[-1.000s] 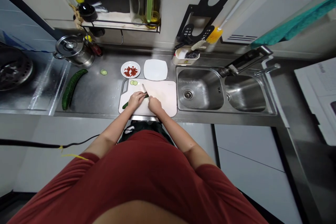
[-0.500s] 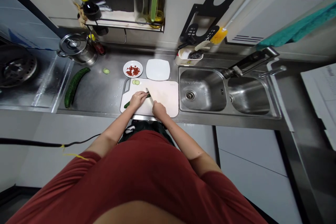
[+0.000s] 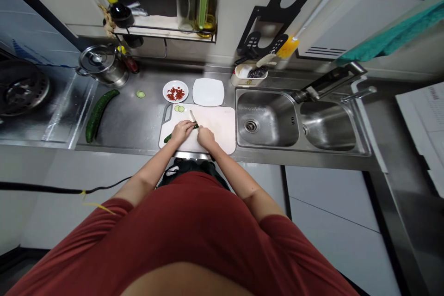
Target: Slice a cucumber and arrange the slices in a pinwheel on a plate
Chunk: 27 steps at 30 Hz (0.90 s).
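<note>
Slicing step, I'd judge: my R hand (image 3: 206, 138) closed on knife (image 3: 192, 114), L hand (image 3: 182, 132) pinning cucumber (image 3: 168, 138) on white board (image 3: 220, 122), mostly hidden under it. Next cut prob. calls for L hand tucked clear of blade. 2 slices (image 3: 179, 108) far L of board. Steel bench (image 3: 145, 122): long cucumber (image 3: 99, 115) L, 2 plates (image 3: 208, 92) behind, sink (image 3: 268, 135) R. Pot (image 3: 106, 73) back L, shelf (image 3: 156, 22) above.

Lidded steel pot (image 3: 104, 68) just beside a yellow-capped red bottle (image 3: 130, 62)
</note>
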### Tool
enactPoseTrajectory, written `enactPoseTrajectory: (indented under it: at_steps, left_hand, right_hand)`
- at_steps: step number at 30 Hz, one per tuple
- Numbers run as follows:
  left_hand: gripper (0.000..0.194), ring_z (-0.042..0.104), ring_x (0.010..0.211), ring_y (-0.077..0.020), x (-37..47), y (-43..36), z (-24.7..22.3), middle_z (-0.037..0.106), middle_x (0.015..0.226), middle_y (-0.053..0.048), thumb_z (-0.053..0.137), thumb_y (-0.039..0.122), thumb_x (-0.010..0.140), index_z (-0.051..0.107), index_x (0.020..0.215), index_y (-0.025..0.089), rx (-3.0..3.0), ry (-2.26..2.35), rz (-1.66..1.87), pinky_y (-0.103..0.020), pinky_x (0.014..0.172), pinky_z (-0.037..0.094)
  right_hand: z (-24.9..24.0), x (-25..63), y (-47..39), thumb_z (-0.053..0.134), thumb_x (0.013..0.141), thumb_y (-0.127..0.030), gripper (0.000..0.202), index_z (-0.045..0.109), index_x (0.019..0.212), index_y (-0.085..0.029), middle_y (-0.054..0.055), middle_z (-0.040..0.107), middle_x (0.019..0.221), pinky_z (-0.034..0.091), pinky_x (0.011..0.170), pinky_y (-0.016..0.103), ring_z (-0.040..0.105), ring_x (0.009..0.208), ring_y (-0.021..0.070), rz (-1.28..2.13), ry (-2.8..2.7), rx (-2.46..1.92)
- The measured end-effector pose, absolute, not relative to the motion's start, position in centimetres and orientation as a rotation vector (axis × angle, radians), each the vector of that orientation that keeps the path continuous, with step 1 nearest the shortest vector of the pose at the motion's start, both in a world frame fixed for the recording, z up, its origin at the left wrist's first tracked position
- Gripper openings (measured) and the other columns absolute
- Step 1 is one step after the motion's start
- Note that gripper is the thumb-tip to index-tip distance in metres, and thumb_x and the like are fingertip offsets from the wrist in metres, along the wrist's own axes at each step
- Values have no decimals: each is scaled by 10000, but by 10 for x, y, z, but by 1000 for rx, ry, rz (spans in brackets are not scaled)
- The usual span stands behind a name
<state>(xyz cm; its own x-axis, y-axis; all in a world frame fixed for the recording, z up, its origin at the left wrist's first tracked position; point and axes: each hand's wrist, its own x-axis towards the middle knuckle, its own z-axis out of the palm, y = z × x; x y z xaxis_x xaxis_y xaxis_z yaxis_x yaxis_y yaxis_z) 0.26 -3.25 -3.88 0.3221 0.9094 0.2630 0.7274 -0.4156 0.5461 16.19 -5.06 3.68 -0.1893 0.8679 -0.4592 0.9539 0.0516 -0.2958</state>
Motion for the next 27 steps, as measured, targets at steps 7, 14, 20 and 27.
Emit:
enactPoseTrajectory:
  at_steps: [7, 14, 20, 27]
  left_hand:
    - [273, 608, 994, -187, 1, -33, -40, 683, 1064, -61, 491, 301, 941, 710, 1091, 237, 2267, 1462, 780, -332, 912, 490]
    - [275, 608, 1004, -187, 2, -33, -41, 680, 1071, -64, 486, 307, 943, 709, 1084, 233, 2240, 1486, 758, -335, 922, 484]
    - [264, 608, 1000, -180, 2, -33, -39, 683, 1071, -59, 492, 298, 940, 710, 1076, 236, 2239, 1480, 761, -333, 925, 483]
    - [263, 608, 1017, -191, 3, -33, -38, 685, 1073, -64, 495, 294, 937, 708, 1080, 233, 2241, 1473, 759, -348, 934, 483]
  right_hand:
    - [40, 162, -56, 380, 902, -65, 305, 508, 1171, -127, 144, 666, 1063, 486, 819, 294, 647, 1012, 226, -809, 2129, 1906]
    - [39, 175, -79, 380, 905, -68, 277, 518, 1136, -131, 158, 661, 1055, 488, 815, 306, 651, 1003, 238, -800, 2078, 1886]
    - [39, 169, -72, 385, 892, -49, 285, 525, 1128, -125, 157, 663, 1051, 490, 810, 304, 654, 994, 237, -804, 2092, 1885]
    - [40, 160, -57, 394, 899, -57, 292, 517, 1157, -117, 159, 662, 1079, 483, 830, 303, 644, 1027, 234, -832, 2105, 1895]
